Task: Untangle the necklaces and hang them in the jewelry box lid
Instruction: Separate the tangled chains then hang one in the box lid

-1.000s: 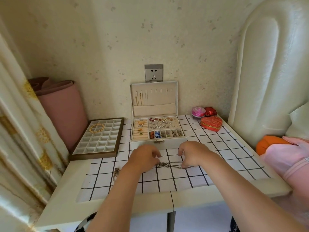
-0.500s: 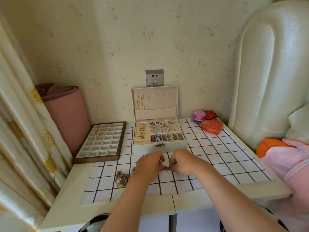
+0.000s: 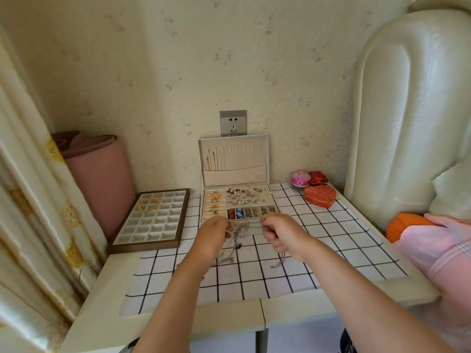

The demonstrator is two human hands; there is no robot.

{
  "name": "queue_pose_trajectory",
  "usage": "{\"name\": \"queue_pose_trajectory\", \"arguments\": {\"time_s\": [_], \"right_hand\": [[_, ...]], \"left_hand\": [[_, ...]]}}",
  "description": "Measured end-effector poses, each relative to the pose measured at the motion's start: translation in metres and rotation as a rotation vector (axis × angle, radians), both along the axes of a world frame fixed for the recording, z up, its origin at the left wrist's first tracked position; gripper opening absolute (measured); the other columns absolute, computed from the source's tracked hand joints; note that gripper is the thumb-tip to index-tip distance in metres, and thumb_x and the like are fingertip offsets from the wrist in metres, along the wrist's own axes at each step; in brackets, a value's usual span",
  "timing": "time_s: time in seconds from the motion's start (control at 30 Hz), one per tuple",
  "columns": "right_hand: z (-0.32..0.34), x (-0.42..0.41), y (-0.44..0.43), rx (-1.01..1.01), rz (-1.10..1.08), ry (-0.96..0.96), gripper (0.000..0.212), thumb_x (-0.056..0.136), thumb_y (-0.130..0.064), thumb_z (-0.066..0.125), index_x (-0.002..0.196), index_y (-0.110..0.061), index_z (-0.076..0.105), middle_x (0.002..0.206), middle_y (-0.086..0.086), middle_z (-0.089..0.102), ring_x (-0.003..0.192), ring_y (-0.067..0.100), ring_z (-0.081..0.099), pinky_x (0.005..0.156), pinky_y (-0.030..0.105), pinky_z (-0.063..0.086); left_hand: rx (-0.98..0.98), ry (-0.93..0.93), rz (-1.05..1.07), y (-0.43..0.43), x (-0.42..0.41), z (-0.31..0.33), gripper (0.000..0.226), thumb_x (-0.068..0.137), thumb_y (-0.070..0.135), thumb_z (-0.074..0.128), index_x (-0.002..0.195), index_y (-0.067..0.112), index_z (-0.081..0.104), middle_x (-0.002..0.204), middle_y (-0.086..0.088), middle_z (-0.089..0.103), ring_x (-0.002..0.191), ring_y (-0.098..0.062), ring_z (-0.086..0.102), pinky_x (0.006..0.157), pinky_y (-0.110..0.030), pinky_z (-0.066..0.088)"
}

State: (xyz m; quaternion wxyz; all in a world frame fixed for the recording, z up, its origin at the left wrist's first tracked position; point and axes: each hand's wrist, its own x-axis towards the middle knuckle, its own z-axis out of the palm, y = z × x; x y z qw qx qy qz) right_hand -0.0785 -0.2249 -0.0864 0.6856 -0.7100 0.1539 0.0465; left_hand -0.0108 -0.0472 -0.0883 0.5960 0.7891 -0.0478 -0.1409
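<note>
Left hand (image 3: pixel 213 237) and right hand (image 3: pixel 283 231) each pinch the necklaces (image 3: pixel 238 239) mid-worktop (image 3: pixel 102 314). Blurry, seemingly still knotted; pulling apart harder could tighten knots or snap chains.

A speckled cream wall (image 3: pixel 178 59) carries a grey socket (image 3: pixel 233 122) above the white table's (image 3: pixel 102 322) far edge. A floral curtain (image 3: pixel 30 200) hangs left; a padded cream headboard (image 3: pixel 407 110) stands right. A pink rolled mat (image 3: pixel 102 179) leans in the corner.

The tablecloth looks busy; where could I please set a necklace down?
Free: the black-and-white checked tablecloth between the right hand and red heart-shaped box, and its near edge. Crowded: the tangled silver necklaces before the white jewelry box.
</note>
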Motion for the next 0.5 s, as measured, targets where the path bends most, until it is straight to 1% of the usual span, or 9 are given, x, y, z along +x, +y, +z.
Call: {"name": "queue_pose_trajectory", "arguments": {"time_s": [0.03, 0.07, 0.1, 0.17, 0.23, 0.3, 0.37, 0.4, 0.5], "right_hand": [[0.000, 0.001, 0.000, -0.028, 0.002, 0.004, 0.011, 0.097, -0.012, 0.035, 0.096, -0.012, 0.045, 0.054, 0.001, 0.037, 0.044, 0.012, 0.019, 0.047, 0.024, 0.010], [0.001, 0.002, 0.000, -0.060, 0.009, 0.009, 0.010, 0.096, -0.014, 0.035, 0.095, -0.013, 0.045, 0.054, 0.000, 0.035, 0.045, 0.012, 0.018, 0.046, 0.023, 0.010], [0.002, 0.003, 0.001, -0.087, 0.016, 0.016, 0.010, 0.096, -0.014, 0.036, 0.093, -0.013, 0.045, 0.055, 0.000, 0.034, 0.045, 0.012, 0.018, 0.045, 0.023, 0.010], [0.004, 0.003, 0.002, -0.117, 0.025, 0.040, 0.010, 0.095, -0.016, 0.037, 0.088, -0.014, 0.043, 0.055, -0.001, 0.034, 0.045, 0.012, 0.018, 0.045, 0.023, 0.010], [0.006, 0.000, 0.004, -0.126, 0.043, 0.055, 0.015, 0.093, -0.018, 0.039, 0.078, -0.018, 0.041, 0.054, -0.001, 0.035, 0.046, 0.013, 0.016, 0.046, 0.024, 0.010], [0.010, -0.005, 0.005, -0.141, 0.101, 0.035, 0.023, 0.096, -0.026, 0.046, 0.073, -0.020, 0.042, 0.056, -0.002, 0.033, 0.047, 0.014, 0.015, 0.045, 0.022, 0.012], [0.011, -0.010, 0.005, -0.189, 0.155, -0.016, 0.026, 0.098, -0.036, 0.057, 0.079, -0.019, 0.052, 0.057, -0.004, 0.034, 0.046, 0.012, 0.019, 0.044, 0.023, 0.013], [0.011, -0.013, 0.006, -0.209, 0.165, -0.045, 0.024, 0.097, -0.037, 0.061, 0.083, -0.018, 0.055, 0.057, -0.004, 0.037, 0.046, 0.011, 0.021, 0.043, 0.024, 0.013], [0.008, -0.018, 0.007, -0.228, 0.155, -0.135, 0.011, 0.096, -0.028, 0.066, 0.093, -0.017, 0.064, 0.066, 0.000, 0.056, 0.042, 0.008, 0.028, 0.041, 0.023, 0.018]], "left_hand": [[-0.192, 0.142, 0.042, -0.002, -0.002, 0.004, 0.023, 0.098, 0.009, 0.043, 0.082, 0.007, 0.060, 0.074, -0.004, 0.069, 0.074, -0.019, 0.059, 0.081, -0.033, 0.050], [-0.368, 0.220, 0.038, -0.003, -0.006, 0.007, 0.025, 0.097, 0.007, 0.042, 0.076, 0.007, 0.056, 0.069, -0.004, 0.066, 0.070, -0.019, 0.056, 0.083, -0.036, 0.049], [-0.502, 0.254, 0.013, -0.002, -0.010, 0.008, 0.028, 0.097, 0.007, 0.042, 0.071, 0.009, 0.051, 0.068, -0.004, 0.063, 0.069, -0.020, 0.052, 0.084, -0.038, 0.046], [-0.651, 0.279, -0.044, 0.002, -0.015, 0.010, 0.032, 0.098, 0.011, 0.041, 0.067, 0.012, 0.045, 0.068, -0.004, 0.058, 0.069, -0.020, 0.048, 0.084, -0.039, 0.043], [-0.711, 0.291, -0.084, 0.003, -0.017, 0.011, 0.033, 0.100, 0.015, 0.043, 0.067, 0.014, 0.044, 0.066, -0.002, 0.054, 0.067, -0.019, 0.047, 0.084, -0.041, 0.042], [-0.725, 0.282, -0.112, 0.002, -0.018, 0.013, 0.032, 0.102, 0.022, 0.044, 0.071, 0.017, 0.045, 0.063, 0.001, 0.048, 0.065, -0.018, 0.046, 0.081, -0.039, 0.041], [-0.709, 0.260, -0.132, 0.001, -0.018, 0.014, 0.031, 0.103, 0.026, 0.047, 0.073, 0.018, 0.051, 0.059, 0.003, 0.043, 0.065, -0.017, 0.049, 0.080, -0.035, 0.039], [-0.707, 0.260, -0.148, 0.001, -0.019, 0.014, 0.030, 0.102, 0.028, 0.050, 0.074, 0.017, 0.054, 0.058, 0.003, 0.042, 0.067, -0.017, 0.052, 0.082, -0.034, 0.041], [-0.674, 0.250, -0.207, 0.002, -0.022, 0.015, 0.024, 0.094, 0.032, 0.058, 0.075, 0.017, 0.059, 0.059, 0.002, 0.042, 0.068, -0.016, 0.049, 0.088, -0.037, 0.038]]}}
